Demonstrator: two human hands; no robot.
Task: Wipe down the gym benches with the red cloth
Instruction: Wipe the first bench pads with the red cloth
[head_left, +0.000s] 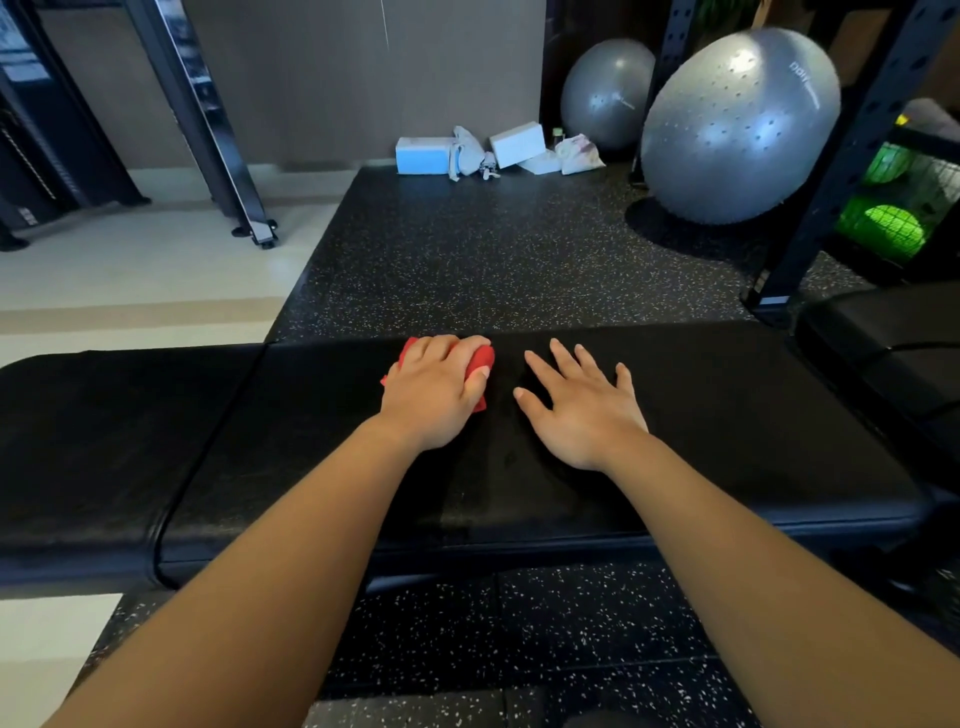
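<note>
**Red cloth (482, 359) at the far edge**

Black bench (727, 415) fills the view, padded and likely slick. Right hand (582, 410), three o'clock of the left, lies flat, fingers spread. Left hand (436, 389) clutches the cloth at twelve o'clock: soft, light, best bunched from above.

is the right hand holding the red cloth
No, the red cloth sits bunched under the left hand, while the right hand lies open on the black bench.
</note>
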